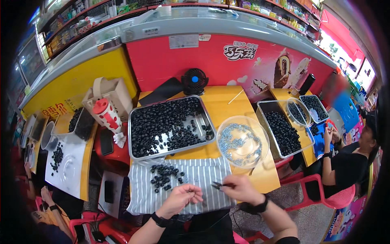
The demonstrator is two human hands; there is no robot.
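Note:
My right hand [243, 189] grips black tweezers [218, 185], their tips pointing left over the grey-and-white striped cloth [207, 168]. My left hand [180, 199] hovers at the cloth's near edge, fingers curled and pinched; whatever they hold is too small to make out. Beyond it, a loose cluster of black round pieces [164, 175] lies on the cloth, some with a hole in the middle. Behind the cloth stands a metal tray [207, 110] with many more of these pieces. To its right, a clear round bowl [263, 142] contains small bluish-silver pieces.
A small black fan [195, 81] stands behind the tray. On the left are a red-and-white cup [106, 114], a beige bag [115, 91] and another table with black pieces. To the right, a co-worker [345, 158] sits beside a second tray [284, 156] on a pink chair [313, 189].

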